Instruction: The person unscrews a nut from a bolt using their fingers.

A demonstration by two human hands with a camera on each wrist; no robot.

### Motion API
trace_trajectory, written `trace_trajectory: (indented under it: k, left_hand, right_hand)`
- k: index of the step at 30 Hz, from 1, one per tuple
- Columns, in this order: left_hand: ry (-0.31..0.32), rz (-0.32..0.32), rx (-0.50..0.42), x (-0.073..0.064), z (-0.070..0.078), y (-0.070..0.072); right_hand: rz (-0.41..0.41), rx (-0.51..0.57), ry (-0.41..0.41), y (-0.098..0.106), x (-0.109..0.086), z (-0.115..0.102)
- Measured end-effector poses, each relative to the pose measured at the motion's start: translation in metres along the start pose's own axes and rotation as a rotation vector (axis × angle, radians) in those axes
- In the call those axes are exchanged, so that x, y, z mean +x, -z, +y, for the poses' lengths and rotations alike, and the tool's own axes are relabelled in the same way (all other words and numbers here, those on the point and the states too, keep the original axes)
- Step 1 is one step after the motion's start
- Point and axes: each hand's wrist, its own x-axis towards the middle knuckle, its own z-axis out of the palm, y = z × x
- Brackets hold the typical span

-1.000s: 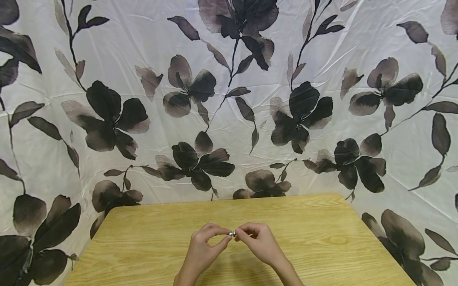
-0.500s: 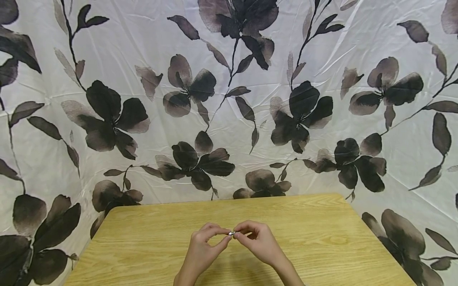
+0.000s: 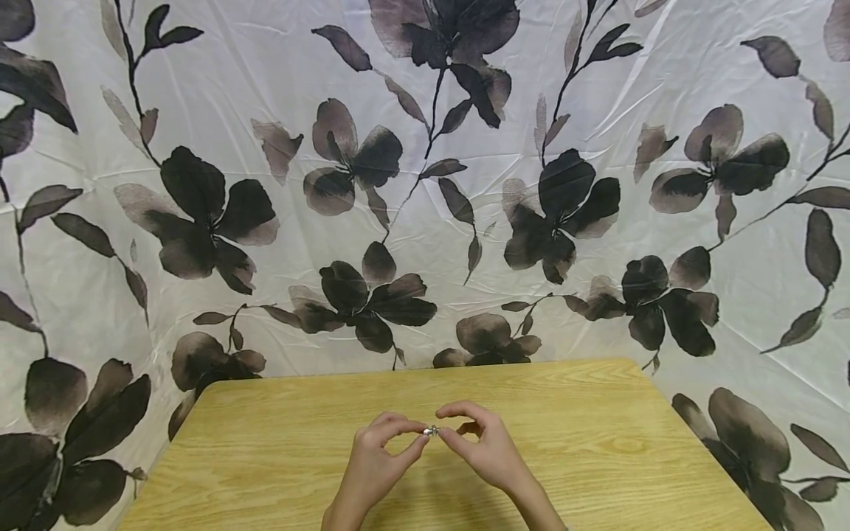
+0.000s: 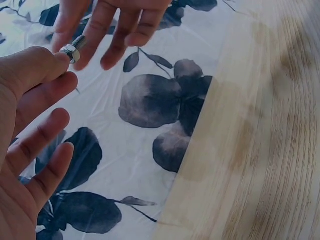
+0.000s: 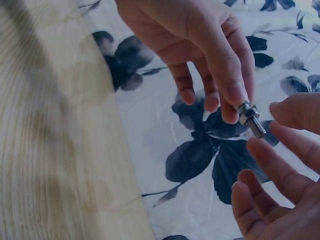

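Between thumb and index finger, my left hand (image 3: 380, 459) pinches a small silver bolt (image 3: 431, 431) above the table. A hex nut (image 5: 248, 115) sits partway along the bolt, and threaded shank (image 5: 258, 129) sticks out beyond it towards the right hand. The fingertips cover the bolt's other end. My right hand (image 3: 490, 451) is beside the shank's free end, thumb and index finger spread apart around it. In the right wrist view, bare space shows between the right fingers (image 5: 274, 162) and the nut. The left wrist view shows the shank (image 4: 79, 42) pointing at the right hand.
Both hands are over a light wood-grain table (image 3: 279, 420). A white cloth (image 3: 465, 243) with dark flower prints hangs behind it and along both sides.
The right thumb and index finger, pinched at the nut before, have come apart, with the index finger lifted up and away. The left hand keeps its place and its hold on the bolt.
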Motion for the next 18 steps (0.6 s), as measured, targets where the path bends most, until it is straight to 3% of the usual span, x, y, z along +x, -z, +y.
trace_trajectory:
  k: [7,18]
  left_hand:
    - [-0.006,0.007,0.007,0.001,0.0013,-0.0003]
    - [-0.009,0.014,-0.008,0.0018,0.0035,-0.0002]
  right_hand:
    - [0.017,-0.025,-0.15,0.001,0.0022,-0.0013]
    - [-0.048,-0.018,-0.126,0.0015,0.0009,-0.0027]
